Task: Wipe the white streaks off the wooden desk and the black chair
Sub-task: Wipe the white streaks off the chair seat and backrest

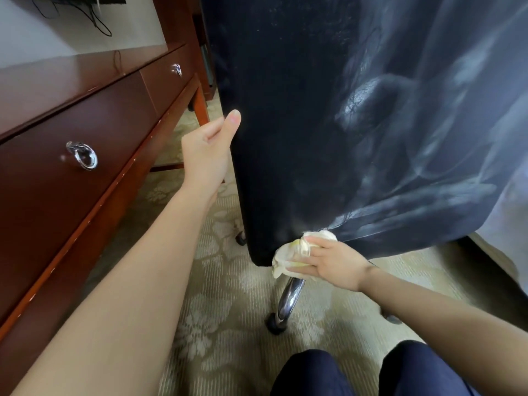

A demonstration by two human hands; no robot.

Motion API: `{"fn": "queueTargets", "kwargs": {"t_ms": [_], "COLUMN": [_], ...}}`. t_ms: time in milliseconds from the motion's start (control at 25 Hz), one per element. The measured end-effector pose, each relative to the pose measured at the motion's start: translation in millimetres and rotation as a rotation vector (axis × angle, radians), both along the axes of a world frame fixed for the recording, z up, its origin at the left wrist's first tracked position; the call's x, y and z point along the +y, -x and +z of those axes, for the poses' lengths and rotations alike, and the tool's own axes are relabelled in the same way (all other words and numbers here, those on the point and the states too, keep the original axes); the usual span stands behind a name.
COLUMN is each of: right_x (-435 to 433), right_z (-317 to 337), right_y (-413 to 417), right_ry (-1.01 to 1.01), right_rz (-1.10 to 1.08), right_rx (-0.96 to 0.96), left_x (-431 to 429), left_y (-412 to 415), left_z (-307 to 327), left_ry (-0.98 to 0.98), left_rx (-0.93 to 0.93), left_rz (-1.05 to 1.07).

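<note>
A person crouches on a patterned carpet behind a black chair, which stands upright just beside a wooden desk on the left. The left hand takes the chair's left edge. Its thumb lies along the near face and its fingers pass out of sight behind the edge, so the grip is closed around that edge. The right hand holds a crumpled pale cloth, with a yellowish tint in its folds, its grip clamped on it. Fingers are spread over the top and the thumb is underneath, and the hand presses the cloth against the bottom edge of the chair back.

White streaks cloud the right half of the chair in broad smears that run down to the cloth. The left half looks dark and mostly clean.

Directly below the cloth, a chrome leg slopes down to a black caster on the carpet. A second caster shows under the chair's left corner.

The desk front carries two drawers, each with a shiny ring pull, and small pale flecks dot its lower rail. Dark cables hang against the wall above the desk top. The person's knees, in dark trousers, fill the lower edge of the view.
</note>
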State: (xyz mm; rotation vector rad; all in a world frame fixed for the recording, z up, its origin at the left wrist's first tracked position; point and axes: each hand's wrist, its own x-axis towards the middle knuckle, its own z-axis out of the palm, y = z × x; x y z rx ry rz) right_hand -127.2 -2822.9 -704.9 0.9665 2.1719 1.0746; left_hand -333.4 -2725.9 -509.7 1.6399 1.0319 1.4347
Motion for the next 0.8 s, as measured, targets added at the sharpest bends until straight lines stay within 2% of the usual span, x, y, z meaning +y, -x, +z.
{"fn": "queueTargets", "kwargs": {"t_ms": [200,360,560,680,760,800], "right_x": [15.5,19.7,20.2,21.0,23.6,24.5], "right_z": [71.7,157.9,254.9,260.1,228.2,205.7], "right_y": [-21.7,-14.1,-15.0,-5.6,4.2,7.4], "right_ry": [-0.197,-0.210,-0.594,-0.651,-0.613,-0.575], "right_rz": [0.096,0.131,0.074,0.092,0.142,0.139], "right_rx": [0.194,0.602,0.627,0.785,0.835,0.801], "left_x": [1.9,-3.5,0.5,1.2,0.7,0.8], "left_y": [-4.5,-6.4,-5.9,-5.9,-6.9,-7.9], "left_z": [-4.2,-3.3,-5.2,-6.8,-7.6,-8.0], "left_ry": [-0.045,-0.044,-0.026,-0.013,-0.001,0.004], "left_rx": [-0.070,-0.073,-0.127,-0.132,-0.162,-0.175], "left_rz": [-0.024,0.009,-0.026,-0.036,-0.039,-0.040]}}
